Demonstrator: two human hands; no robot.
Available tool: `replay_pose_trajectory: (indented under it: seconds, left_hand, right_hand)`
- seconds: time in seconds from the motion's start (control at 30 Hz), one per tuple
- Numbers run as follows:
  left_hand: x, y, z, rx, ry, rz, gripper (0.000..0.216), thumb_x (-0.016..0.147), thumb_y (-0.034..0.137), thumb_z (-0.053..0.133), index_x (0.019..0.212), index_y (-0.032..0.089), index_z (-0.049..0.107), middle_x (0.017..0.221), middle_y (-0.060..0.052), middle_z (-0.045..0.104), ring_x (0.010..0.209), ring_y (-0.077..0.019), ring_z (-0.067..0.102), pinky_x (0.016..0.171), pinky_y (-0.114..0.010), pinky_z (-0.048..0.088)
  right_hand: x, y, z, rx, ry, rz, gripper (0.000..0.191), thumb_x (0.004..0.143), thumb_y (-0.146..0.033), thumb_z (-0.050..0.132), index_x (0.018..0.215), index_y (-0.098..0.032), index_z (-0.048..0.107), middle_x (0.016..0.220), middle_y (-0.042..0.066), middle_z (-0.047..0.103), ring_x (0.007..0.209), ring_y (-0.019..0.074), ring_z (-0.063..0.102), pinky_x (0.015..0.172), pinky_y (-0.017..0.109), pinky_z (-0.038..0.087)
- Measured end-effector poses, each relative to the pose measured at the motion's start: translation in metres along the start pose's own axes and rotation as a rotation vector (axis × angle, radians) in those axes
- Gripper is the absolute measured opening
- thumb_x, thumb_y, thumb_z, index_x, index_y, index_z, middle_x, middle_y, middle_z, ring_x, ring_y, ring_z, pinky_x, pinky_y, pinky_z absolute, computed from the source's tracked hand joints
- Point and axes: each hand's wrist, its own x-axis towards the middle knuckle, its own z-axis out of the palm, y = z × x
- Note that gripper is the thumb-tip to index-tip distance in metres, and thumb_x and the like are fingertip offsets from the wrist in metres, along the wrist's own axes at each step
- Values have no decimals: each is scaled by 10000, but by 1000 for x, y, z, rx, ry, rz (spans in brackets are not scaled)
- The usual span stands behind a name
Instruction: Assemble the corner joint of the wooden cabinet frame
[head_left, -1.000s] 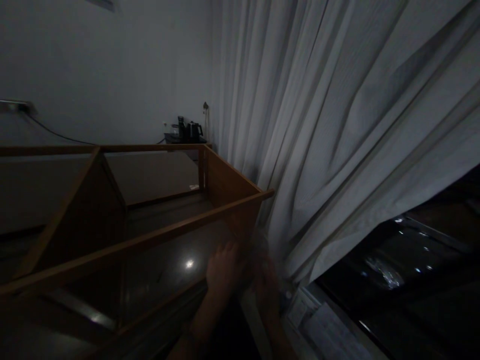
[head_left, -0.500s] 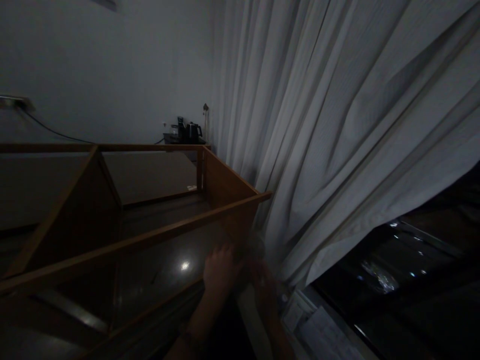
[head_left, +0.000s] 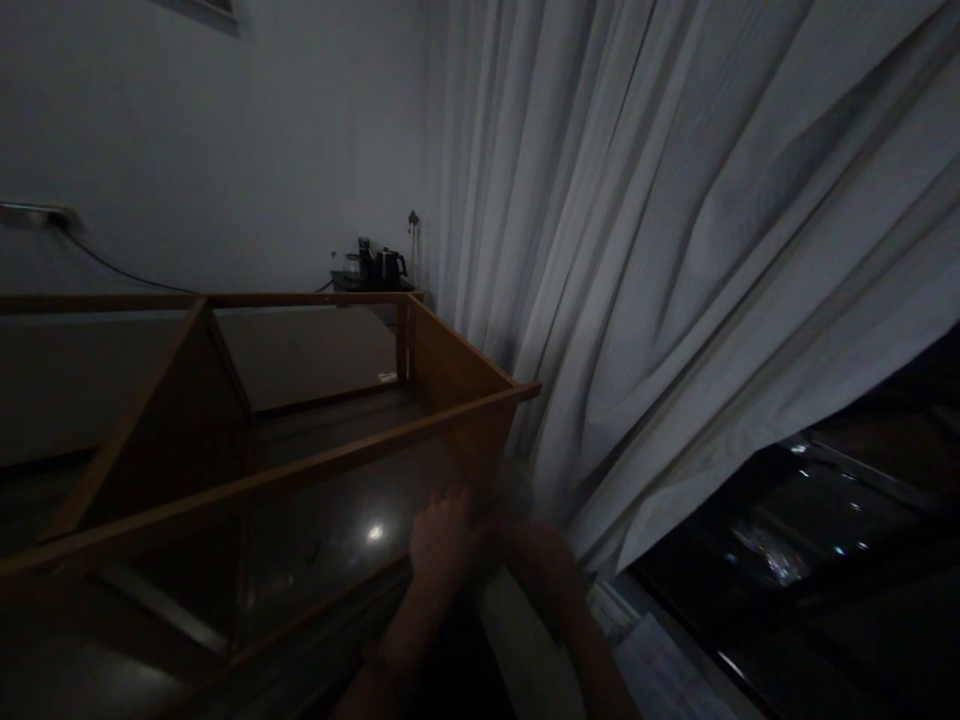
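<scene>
It is dark and the hands are slightly blurred. My left hand (head_left: 441, 535) is closed, fingers bent, close to the near right corner of a brown wooden frame (head_left: 360, 440) with a dividing panel. My right hand (head_left: 538, 555) is bent inward beside it, its fingers closed and partly hidden. The hands nearly meet; what lies between them is too dark to make out. A pale flat strip (head_left: 525, 650) runs below my right hand and forearm. Just beyond the hands stands the frame's wooden end panel (head_left: 480, 440).
A long white curtain (head_left: 637, 250) hangs on the right, close to the frame's end. Papers (head_left: 660, 665) lie at the lower right by a dark glassy surface (head_left: 825, 560). A black kettle (head_left: 390, 265) stands at the back. A cable (head_left: 120, 270) runs along the wall.
My right hand has turned inward, with its wrist and forearm shifted right. My left hand has stayed nearly in place. The view has shifted slightly.
</scene>
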Motion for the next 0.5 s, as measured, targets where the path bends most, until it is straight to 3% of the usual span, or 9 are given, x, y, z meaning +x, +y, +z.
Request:
replay_pose_trajectory:
  seconds: [0.1,0.27,0.37,0.5]
  left_hand:
    - [0,1,0,10,-4,-5,371,814,500,528,1051,220,587,1025,-73,629,957,-244,573,721,-337,436]
    - [-1,2,-1,19,-18,1,366,827,491,511,1063,222,586,1066,-69,620,971,-247,564,730,-352,437]
    - [-1,2,-2,13,-28,-5,387,828,510,503,1082,229,580,1078,-70,615,994,-245,554,750,-353,432]
    - [-2,1,-2,3,-15,13,401,841,530,470,1074,224,582,1061,-73,619,998,-247,551,751,-348,426]
  right_hand:
    - [1,-1,8,-12,123,-42,279,965,-293,421,1155,-263,624,996,51,717,879,183,663,797,335,516]
    - [5,-16,21,130,231,126,297,970,-334,386,1015,-246,666,877,53,720,794,181,664,718,321,528]
    - [8,-30,25,259,323,310,347,967,-385,358,941,-227,666,830,55,705,750,179,656,676,301,521]
    - [17,-50,22,472,392,664,342,950,-427,390,930,-196,641,881,61,692,790,174,647,686,267,497]
